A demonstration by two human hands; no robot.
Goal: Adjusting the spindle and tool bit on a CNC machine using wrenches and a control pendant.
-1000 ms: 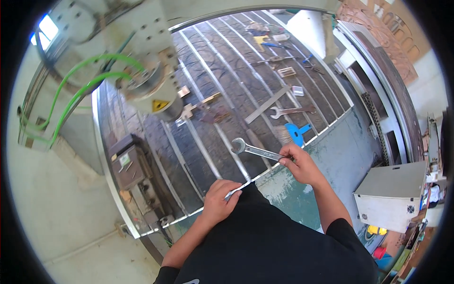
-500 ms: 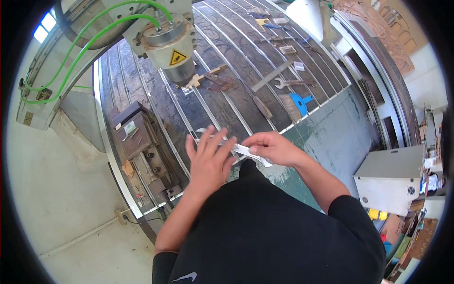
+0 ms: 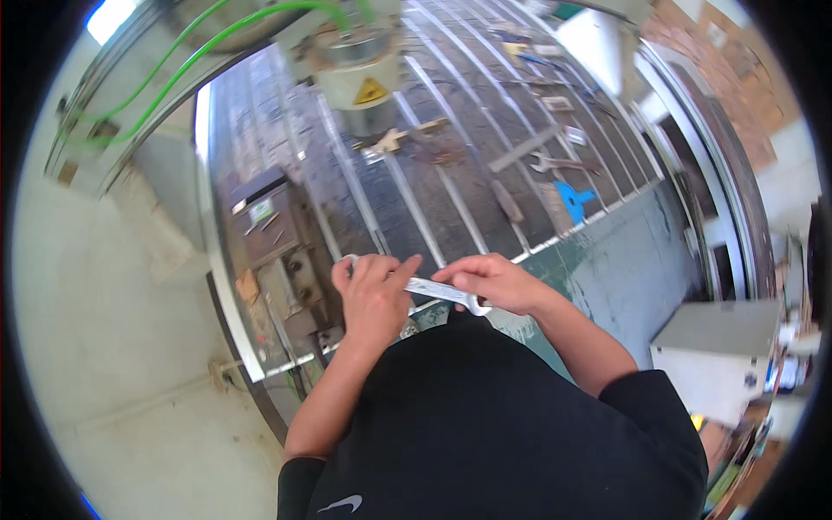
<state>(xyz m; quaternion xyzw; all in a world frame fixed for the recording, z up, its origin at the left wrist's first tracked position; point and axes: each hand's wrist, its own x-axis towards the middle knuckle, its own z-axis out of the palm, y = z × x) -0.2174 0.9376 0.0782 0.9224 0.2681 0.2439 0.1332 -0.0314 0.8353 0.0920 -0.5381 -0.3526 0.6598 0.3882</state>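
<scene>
A silvery combination wrench (image 3: 438, 289) spans the gap between my hands, held in front of my body at the near edge of the slotted machine bed. My left hand (image 3: 373, 299) is closed over its left end, fingers bent, and hides most of that end. My right hand (image 3: 500, 284) is closed on the shank near the ring end, index finger and thumb against the metal. The ring itself shows just below the right fingers. Motion softens the picture a little.
Above the bed (image 3: 416, 208) hangs a spindle head (image 3: 357, 82) with green hoses. A machine vise (image 3: 290, 260) sits at the left. Another wrench (image 3: 559, 163), a blue brush (image 3: 572, 202) and a flat steel bar (image 3: 524, 149) lie to the right. A grey cabinet (image 3: 718, 351) stands farther right.
My left fingers were spread over the wrench and have curled in around its left end. The wrench's ring end now shows by my right hand. The whole view has shifted slightly.
</scene>
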